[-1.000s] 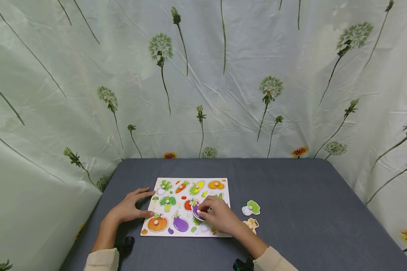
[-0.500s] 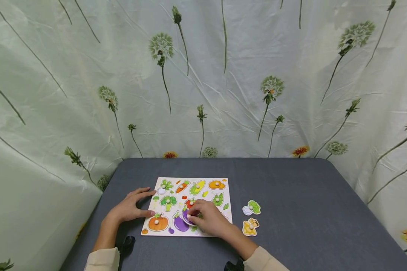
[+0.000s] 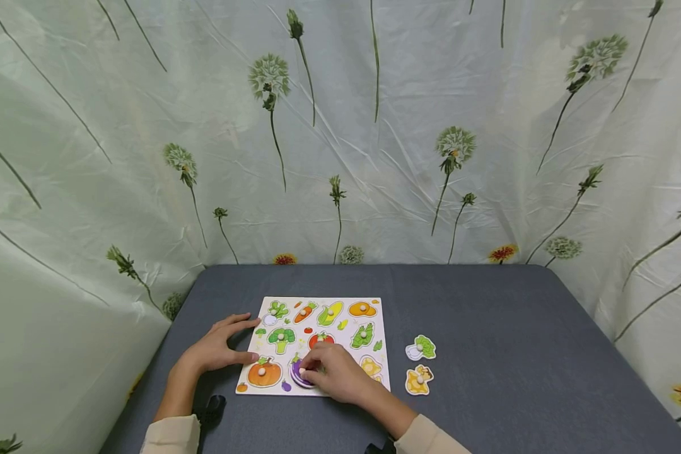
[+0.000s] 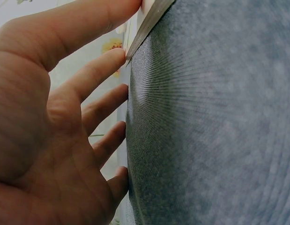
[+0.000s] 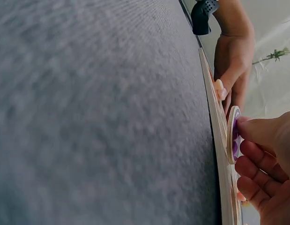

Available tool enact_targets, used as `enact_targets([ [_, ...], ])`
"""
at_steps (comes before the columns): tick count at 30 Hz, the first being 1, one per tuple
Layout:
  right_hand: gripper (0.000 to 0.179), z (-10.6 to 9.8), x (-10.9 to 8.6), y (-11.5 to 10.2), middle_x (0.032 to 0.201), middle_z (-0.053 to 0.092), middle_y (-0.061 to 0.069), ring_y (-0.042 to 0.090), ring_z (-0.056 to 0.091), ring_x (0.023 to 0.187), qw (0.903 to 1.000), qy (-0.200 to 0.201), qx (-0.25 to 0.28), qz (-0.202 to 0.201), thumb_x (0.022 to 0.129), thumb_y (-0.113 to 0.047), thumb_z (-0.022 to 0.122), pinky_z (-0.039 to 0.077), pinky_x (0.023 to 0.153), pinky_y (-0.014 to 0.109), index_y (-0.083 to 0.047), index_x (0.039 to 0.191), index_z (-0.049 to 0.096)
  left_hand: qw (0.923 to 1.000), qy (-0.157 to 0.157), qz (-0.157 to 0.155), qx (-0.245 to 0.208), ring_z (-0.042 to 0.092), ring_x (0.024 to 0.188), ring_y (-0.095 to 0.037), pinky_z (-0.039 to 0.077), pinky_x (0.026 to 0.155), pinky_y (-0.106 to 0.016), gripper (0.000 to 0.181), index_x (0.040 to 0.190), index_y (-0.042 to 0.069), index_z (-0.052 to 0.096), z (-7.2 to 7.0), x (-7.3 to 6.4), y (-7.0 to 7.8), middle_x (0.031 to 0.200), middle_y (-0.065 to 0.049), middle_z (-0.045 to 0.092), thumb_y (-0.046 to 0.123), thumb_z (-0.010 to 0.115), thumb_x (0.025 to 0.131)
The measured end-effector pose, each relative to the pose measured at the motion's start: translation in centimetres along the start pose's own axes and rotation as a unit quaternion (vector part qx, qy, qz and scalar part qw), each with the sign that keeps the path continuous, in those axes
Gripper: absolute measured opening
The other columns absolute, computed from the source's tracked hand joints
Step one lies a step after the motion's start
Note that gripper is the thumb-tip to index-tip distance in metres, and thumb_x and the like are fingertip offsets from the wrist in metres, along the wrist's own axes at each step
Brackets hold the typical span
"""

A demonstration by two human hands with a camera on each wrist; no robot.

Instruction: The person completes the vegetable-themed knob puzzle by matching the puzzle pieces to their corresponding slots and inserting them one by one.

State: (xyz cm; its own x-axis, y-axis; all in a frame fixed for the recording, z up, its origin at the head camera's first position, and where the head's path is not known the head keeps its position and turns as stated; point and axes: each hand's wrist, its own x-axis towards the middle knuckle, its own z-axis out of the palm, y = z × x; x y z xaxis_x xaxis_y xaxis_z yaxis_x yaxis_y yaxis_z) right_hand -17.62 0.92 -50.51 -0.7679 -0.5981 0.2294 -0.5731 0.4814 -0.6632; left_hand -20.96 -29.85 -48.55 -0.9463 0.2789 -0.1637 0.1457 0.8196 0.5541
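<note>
A white vegetable puzzle board point(image 3: 335, 325) lies on the dark grey table. My right hand point(image 3: 337, 375) pinches the purple eggplant puzzle piece point(image 3: 296, 372) by its knob, over the printed eggplant in the board's front row. In the right wrist view the eggplant piece point(image 5: 234, 136) shows edge-on, close against the board, with the thumb at its face. My left hand point(image 3: 218, 347) rests at the board's left edge, fingers spread and fairly straight, thumb and a fingertip touching the edge. In the left wrist view the left hand point(image 4: 60, 126) is beside the board's corner.
To the right of the board lie a green-and-white cabbage-like piece point(image 3: 421, 348) and a yellow-brown piece point(image 3: 419, 380), both with knobs. Pumpkin point(image 3: 264, 373), broccoli point(image 3: 282, 340), corn point(image 3: 330, 313) and other pieces sit on the board. A flowered curtain point(image 3: 340, 139) hangs behind the table.
My right hand has carried the eggplant piece left and toward the front, from near the tomato to over the printed eggplant. The left hand has stayed at the board's edge.
</note>
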Motion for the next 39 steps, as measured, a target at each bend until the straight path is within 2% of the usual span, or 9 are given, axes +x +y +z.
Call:
enact_targets([
  [7,0.005,0.65,0.38,-0.24,0.085,0.066,-0.013,-0.008,0.053,0.078,1.0000,0.002,-0.007,-0.005,0.094,-0.019,0.077,0.044,0.073,0.011,-0.017,0.096,0.080,1.0000,0.000,-0.002,0.002,0.022,0.150,-0.055,0.027,0.109,-0.079,0.089,0.152,0.018,0.053,-0.01,-0.03,0.06,0.164,-0.021,0.036,0.050,0.086,0.076],
  [23,0.004,0.61,0.65,-0.57,0.082,0.064,-0.012,-0.006,0.053,0.077,0.9994,-0.003,-0.020,0.027,0.092,-0.018,0.078,0.045,0.071,0.012,-0.015,0.094,0.081,1.0000,-0.002,-0.001,-0.001,0.021,0.150,-0.055,0.027,0.109,-0.079,0.089,0.153,0.019,0.052,0.12,0.20,-0.12,0.164,-0.020,0.034,0.050,0.086,0.077],
  [39,0.008,0.63,0.59,-0.23,0.085,0.068,-0.007,-0.005,0.056,0.078,0.9997,-0.004,-0.011,0.019,0.089,-0.019,0.081,0.047,0.072,0.011,-0.014,0.095,0.081,1.0000,-0.005,-0.002,0.000,0.019,0.151,-0.055,0.026,0.109,-0.079,0.089,0.154,0.019,0.051,0.14,0.19,-0.40,0.165,-0.020,0.034,0.049,0.086,0.078],
])
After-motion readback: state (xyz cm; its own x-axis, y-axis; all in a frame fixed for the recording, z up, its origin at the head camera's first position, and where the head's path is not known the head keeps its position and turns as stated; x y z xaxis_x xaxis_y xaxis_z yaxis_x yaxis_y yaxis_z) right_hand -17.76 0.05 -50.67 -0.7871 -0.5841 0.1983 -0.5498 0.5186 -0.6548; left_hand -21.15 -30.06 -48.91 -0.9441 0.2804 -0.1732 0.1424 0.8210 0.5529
